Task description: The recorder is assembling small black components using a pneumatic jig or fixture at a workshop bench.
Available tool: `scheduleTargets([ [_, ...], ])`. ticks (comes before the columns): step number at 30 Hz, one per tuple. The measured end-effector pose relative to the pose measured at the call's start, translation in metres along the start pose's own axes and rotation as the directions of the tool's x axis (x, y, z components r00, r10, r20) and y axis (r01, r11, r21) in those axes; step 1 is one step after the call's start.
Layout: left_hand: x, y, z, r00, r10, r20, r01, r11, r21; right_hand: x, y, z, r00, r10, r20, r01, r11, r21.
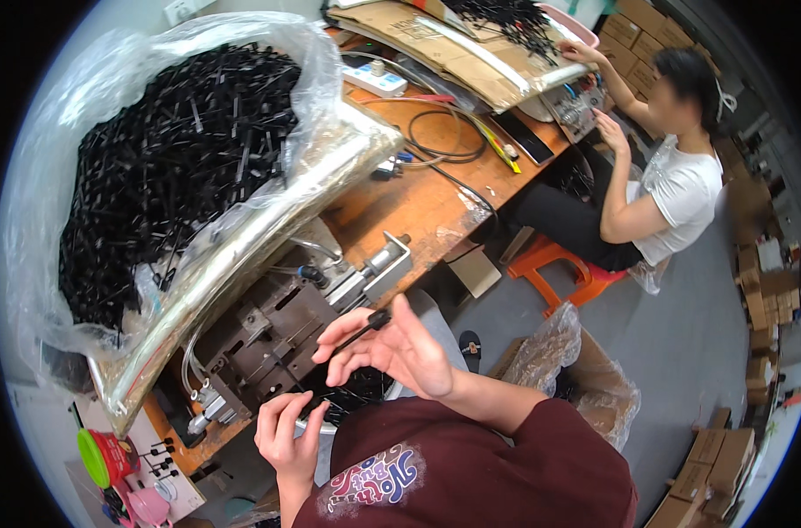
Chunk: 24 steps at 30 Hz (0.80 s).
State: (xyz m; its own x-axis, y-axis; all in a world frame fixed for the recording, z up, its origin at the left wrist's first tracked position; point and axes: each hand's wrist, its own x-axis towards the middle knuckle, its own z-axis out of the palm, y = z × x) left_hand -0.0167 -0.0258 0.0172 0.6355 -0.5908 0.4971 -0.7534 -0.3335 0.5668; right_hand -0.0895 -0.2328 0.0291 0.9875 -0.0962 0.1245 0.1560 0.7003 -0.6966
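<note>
My right hand (409,356) is raised in front of the metal fixture, its thumb and fingers around a thin black plastic stick (362,329) with a thicker block at its upper end. Lower and to the left, my left hand (286,433) has its fingertips drawn together; a small dark thing shows at them, too small to name. Beneath my hands, partly hidden by them, is a pale container holding black pieces (358,393). The metal fixture (264,339), with dark plates and cylinders, sits at the bench edge just beyond my hands.
A large plastic-lined box (361,141) heaped with thin black pieces (189,132) stands at the left. Cables (444,132) and a power strip (376,81) lie on the wooden bench (374,207). At the right a co-worker (664,176) sits on an orange stool (550,273). Cartons (704,466) line the floor.
</note>
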Motion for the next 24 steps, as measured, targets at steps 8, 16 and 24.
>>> scheduleTargets([
  [8,-0.002,-0.013,0.01,0.999,0.026,0.019,-0.027,0.998,0.056,-0.001,-0.001,-0.003,0.987,-0.159,-0.009,0.157,0.981,-0.112],
  [16,-0.006,-0.016,0.017,1.0,-0.03,-0.009,0.03,0.998,0.052,-0.001,-0.02,0.0,0.963,-0.263,-0.06,0.242,0.94,-0.239],
  [24,-0.007,-0.022,0.02,0.998,-0.056,0.006,0.055,0.995,0.081,0.005,-0.01,0.009,0.933,-0.36,-0.003,0.296,0.772,-0.563],
])
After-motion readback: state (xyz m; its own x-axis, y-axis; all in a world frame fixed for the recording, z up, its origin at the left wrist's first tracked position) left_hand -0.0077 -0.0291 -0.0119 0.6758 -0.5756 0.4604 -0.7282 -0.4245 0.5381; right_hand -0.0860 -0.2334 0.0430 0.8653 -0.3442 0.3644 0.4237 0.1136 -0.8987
